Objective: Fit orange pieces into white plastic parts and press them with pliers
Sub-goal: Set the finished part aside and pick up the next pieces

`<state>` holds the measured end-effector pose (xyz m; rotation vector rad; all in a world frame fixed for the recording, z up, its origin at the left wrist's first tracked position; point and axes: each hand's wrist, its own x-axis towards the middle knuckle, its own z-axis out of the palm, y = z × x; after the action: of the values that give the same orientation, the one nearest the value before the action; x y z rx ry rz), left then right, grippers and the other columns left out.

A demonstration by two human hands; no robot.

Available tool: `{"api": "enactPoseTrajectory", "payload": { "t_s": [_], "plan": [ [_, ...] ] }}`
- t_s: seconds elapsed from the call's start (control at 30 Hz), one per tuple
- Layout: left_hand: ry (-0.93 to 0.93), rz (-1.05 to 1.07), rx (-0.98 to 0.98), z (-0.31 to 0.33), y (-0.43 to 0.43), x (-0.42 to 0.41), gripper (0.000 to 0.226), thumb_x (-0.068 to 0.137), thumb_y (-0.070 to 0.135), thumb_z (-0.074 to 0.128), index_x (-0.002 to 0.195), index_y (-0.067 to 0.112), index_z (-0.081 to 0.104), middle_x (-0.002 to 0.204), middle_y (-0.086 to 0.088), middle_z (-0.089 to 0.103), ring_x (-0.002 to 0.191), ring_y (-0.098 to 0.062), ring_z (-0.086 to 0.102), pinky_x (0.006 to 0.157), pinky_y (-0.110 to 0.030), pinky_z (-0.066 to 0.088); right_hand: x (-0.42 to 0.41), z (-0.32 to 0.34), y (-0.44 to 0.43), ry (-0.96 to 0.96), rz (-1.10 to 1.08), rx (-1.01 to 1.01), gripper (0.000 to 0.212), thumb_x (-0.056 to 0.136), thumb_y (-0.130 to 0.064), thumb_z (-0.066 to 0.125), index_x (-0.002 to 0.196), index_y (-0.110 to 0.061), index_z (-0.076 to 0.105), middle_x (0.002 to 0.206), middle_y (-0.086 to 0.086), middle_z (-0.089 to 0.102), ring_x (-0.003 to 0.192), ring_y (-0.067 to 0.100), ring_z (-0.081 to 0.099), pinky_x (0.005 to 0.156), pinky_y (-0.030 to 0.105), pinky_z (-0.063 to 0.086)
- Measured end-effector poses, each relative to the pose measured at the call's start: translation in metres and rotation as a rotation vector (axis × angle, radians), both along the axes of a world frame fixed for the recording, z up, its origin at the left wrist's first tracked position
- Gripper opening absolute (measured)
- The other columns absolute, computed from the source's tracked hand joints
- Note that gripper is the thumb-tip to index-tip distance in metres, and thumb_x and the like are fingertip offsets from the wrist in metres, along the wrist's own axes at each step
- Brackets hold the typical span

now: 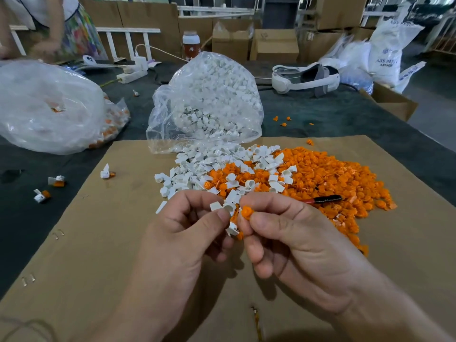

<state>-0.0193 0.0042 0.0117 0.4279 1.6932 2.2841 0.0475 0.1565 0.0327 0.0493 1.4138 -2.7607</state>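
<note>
My left hand pinches a small white plastic part between thumb and fingers, its round socket turned to the right. My right hand pinches an orange piece right beside that socket, a small gap between them. A second white part shows just below, between the two hands. Behind the hands lie a heap of white parts and a larger heap of orange pieces on a brown cardboard sheet. The pliers, with black and red handles, rest on the orange heap.
An open clear bag of white parts stands behind the heaps. A second clear bag lies at the left. Three joined white-and-orange parts lie at the sheet's left edge. A white headset, a power strip and boxes sit farther back. A person stands at top left.
</note>
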Motion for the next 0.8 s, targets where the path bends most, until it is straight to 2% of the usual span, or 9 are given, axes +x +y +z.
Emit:
{"api": "enactPoseTrajectory", "payload": {
  "t_s": [0.07, 0.13, 0.23, 0.3, 0.37, 0.47, 0.6, 0.8],
  "plan": [
    [0.027, 0.007, -0.029, 0.001, 0.001, 0.001, 0.010, 0.071, 0.019, 0.077, 0.080, 0.022, 0.073, 0.062, -0.005, 0.059, 0.054, -0.020, 0.062, 0.045, -0.026, 0.047, 0.000, -0.002, -0.002, 0.013, -0.072, 0.168, 0.022, 0.075, -0.012, 0.074, 0.096, -0.015, 0.074, 0.069, 0.015, 0.063, 0.052, 0.020, 0.061, 0.044, 0.025, 0.050],
    [0.064, 0.021, -0.078, 0.000, 0.002, 0.002, 0.016, 0.073, 0.016, 0.084, 0.080, 0.024, 0.072, 0.062, -0.006, 0.060, 0.054, -0.019, 0.063, 0.046, -0.027, 0.048, 0.001, -0.005, -0.005, 0.038, -0.198, 0.440, 0.018, 0.080, -0.013, 0.072, 0.093, -0.023, 0.072, 0.064, 0.012, 0.065, 0.050, 0.020, 0.062, 0.046, 0.026, 0.051],
    [0.085, 0.020, -0.154, -0.001, 0.003, 0.004, 0.017, 0.086, 0.009, 0.072, 0.082, 0.025, 0.071, 0.062, -0.006, 0.061, 0.054, -0.017, 0.064, 0.047, -0.025, 0.050, 0.003, -0.011, -0.009, 0.092, -0.348, 0.846, 0.017, 0.087, -0.018, 0.070, 0.094, -0.033, 0.066, 0.069, 0.005, 0.066, 0.056, 0.017, 0.065, 0.050, 0.031, 0.055],
    [0.070, 0.009, -0.179, 0.000, 0.003, 0.005, 0.020, 0.091, 0.007, 0.066, 0.083, 0.025, 0.071, 0.063, -0.006, 0.063, 0.054, -0.015, 0.064, 0.047, -0.022, 0.050, 0.003, -0.014, -0.008, 0.201, -0.430, 1.114, 0.019, 0.089, -0.019, 0.067, 0.094, -0.037, 0.064, 0.080, -0.006, 0.064, 0.067, 0.012, 0.065, 0.056, 0.024, 0.054],
    [0.051, 0.002, -0.197, 0.000, 0.003, 0.005, 0.020, 0.093, 0.009, 0.065, 0.085, 0.026, 0.071, 0.064, -0.008, 0.065, 0.054, -0.017, 0.064, 0.048, -0.025, 0.051, 0.002, -0.014, -0.008, 0.322, -0.483, 1.369, 0.019, 0.091, -0.019, 0.064, 0.096, -0.037, 0.063, 0.091, -0.014, 0.059, 0.086, 0.008, 0.062, 0.067, 0.018, 0.049],
    [0.037, -0.002, -0.182, -0.002, 0.004, 0.005, 0.018, 0.093, 0.009, 0.065, 0.086, 0.025, 0.071, 0.064, -0.008, 0.064, 0.055, -0.020, 0.064, 0.048, -0.027, 0.050, 0.002, -0.013, -0.008, 0.419, -0.502, 1.462, 0.018, 0.093, -0.019, 0.059, 0.105, -0.033, 0.064, 0.099, -0.015, 0.055, 0.096, 0.006, 0.058, 0.073, 0.018, 0.046],
    [0.082, -0.016, -0.176, -0.004, 0.004, 0.005, 0.018, 0.091, 0.008, 0.067, 0.087, 0.025, 0.071, 0.064, -0.002, 0.064, 0.059, -0.018, 0.067, 0.050, -0.026, 0.051, 0.004, -0.011, -0.007, 0.444, -0.517, 1.524, 0.017, 0.094, -0.021, 0.057, 0.108, -0.030, 0.063, 0.099, -0.015, 0.055, 0.091, 0.003, 0.058, 0.070, 0.019, 0.047],
    [0.099, -0.045, -0.196, -0.005, 0.004, 0.003, 0.020, 0.090, 0.009, 0.068, 0.084, 0.028, 0.072, 0.061, -0.004, 0.066, 0.056, -0.019, 0.065, 0.049, -0.025, 0.052, 0.005, -0.006, -0.006, 0.447, -0.472, 1.604, 0.014, 0.096, -0.024, 0.054, 0.105, -0.028, 0.064, 0.095, -0.015, 0.056, 0.084, 0.001, 0.057, 0.067, 0.017, 0.046]
  ]
}}
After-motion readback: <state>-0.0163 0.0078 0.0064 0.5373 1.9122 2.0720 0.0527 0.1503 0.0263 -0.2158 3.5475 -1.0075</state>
